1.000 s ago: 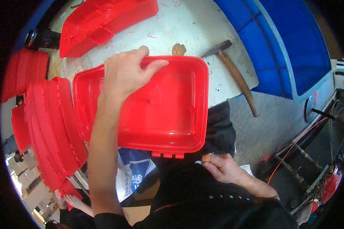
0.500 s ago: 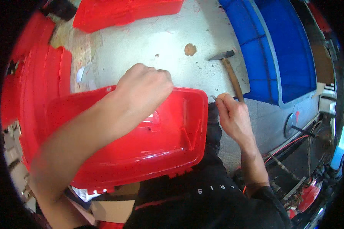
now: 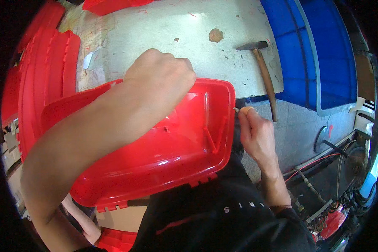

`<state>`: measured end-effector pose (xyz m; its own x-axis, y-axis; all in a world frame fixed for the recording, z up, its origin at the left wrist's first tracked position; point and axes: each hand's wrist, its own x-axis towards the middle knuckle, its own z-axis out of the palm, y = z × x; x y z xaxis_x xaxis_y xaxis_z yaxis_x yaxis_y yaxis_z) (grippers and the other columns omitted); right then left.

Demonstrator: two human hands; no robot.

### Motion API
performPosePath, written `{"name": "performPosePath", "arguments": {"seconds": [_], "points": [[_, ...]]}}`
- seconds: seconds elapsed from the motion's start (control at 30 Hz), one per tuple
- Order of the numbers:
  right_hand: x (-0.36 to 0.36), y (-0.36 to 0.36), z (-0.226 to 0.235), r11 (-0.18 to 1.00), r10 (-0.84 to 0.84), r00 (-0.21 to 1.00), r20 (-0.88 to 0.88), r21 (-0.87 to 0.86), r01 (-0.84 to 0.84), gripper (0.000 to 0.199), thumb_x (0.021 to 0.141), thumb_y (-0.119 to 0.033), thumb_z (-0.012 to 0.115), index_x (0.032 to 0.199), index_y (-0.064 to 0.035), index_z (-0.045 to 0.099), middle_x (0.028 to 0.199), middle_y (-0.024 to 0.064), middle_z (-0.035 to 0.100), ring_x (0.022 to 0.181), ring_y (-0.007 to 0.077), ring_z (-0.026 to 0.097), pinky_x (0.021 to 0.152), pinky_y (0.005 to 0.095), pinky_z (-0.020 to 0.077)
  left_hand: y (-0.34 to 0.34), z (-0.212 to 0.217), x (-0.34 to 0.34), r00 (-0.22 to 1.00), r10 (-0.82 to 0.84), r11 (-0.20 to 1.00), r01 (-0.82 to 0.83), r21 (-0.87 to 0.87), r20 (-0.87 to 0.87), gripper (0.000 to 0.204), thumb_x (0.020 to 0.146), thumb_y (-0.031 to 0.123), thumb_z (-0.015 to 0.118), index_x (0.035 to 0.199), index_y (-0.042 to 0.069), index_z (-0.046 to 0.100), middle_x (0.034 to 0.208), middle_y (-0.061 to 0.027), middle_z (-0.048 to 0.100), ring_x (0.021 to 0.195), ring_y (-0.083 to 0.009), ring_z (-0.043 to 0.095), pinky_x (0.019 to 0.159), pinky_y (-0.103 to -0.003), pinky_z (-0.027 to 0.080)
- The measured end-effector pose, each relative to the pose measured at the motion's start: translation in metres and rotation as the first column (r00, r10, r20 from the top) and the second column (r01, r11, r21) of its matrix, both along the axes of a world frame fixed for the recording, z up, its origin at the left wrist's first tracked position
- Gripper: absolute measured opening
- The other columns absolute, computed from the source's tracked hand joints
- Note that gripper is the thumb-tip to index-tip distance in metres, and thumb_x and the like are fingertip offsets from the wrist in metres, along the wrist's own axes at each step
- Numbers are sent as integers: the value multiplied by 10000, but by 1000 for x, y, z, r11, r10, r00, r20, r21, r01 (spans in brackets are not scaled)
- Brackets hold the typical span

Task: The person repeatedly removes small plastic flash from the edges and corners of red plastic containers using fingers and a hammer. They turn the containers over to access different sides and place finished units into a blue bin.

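Head view: red tray (image 3: 189, 145) is between me and the table (image 3: 155, 33), hollow side up at me, tabs on the long rim nearest my body. Right hand (image 3: 256, 130) pinches a small tool (image 3: 246, 110), tan end in the fingers, tip at the tray's right rim; touching or just beside, can't tell. Left hand (image 3: 161, 71) is curled at the far rim, fingertips and thumb hidden, so can't tell if it's grasping. Status: this tray looks mid-work to me. Tool's at one short end; how much rim is done or left, can't tell. Containers: tray shows its own red floor plus a thin rib near the right end. Stacked trays (image 3: 54, 69) stand left; worked or not, can't say. Blue crate (image 3: 296, 54) sits at the table's right; only part of its inside shows. Hammer (image 3: 263, 73) lies on the table, handle past the edge.
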<state>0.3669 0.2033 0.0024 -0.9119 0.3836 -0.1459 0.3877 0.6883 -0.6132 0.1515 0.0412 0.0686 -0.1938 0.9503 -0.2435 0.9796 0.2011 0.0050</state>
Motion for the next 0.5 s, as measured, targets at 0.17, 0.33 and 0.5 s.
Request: {"name": "performPosePath", "arguments": {"seconds": [0.17, 0.33, 0.5], "points": [[23, -9, 5, 997, -28, 998, 62, -64, 32, 57, 948, -63, 597, 979, -24, 626, 808, 246, 636, 737, 422, 664, 577, 413, 501, 0, -3, 0, 999, 8, 999, -11, -44, -51, 141, 759, -22, 637, 894, -62, 640, 702, -202, 685, 686, -309, 725, 619, -400, 572], [54, -25, 10, 995, -22, 994, 108, -90, 32, 83, 923, -51, 620, 1002, -31, 632, 820, 243, 643, 743, 428, 664, 587, 432, 511, -2, -4, 0, 999, 34, 999, -35, -31, -36, 114, 777, -22, 608, 884, -55, 631, 673, -204, 675, 674, -323, 721, 616, -415, 568], [81, -26, 24, 983, 168, 954, 249, -108, -145, 73, 928, -119, 628, 966, -60, 608, 760, 192, 663, 691, 403, 672, 595, 476, 541, -4, -5, -1, 999, 26, 1000, -26, 0, -19, 105, 794, -2, 601, 884, -47, 631, 672, -211, 671, 669, -339, 715, 612, -430, 564]]}}
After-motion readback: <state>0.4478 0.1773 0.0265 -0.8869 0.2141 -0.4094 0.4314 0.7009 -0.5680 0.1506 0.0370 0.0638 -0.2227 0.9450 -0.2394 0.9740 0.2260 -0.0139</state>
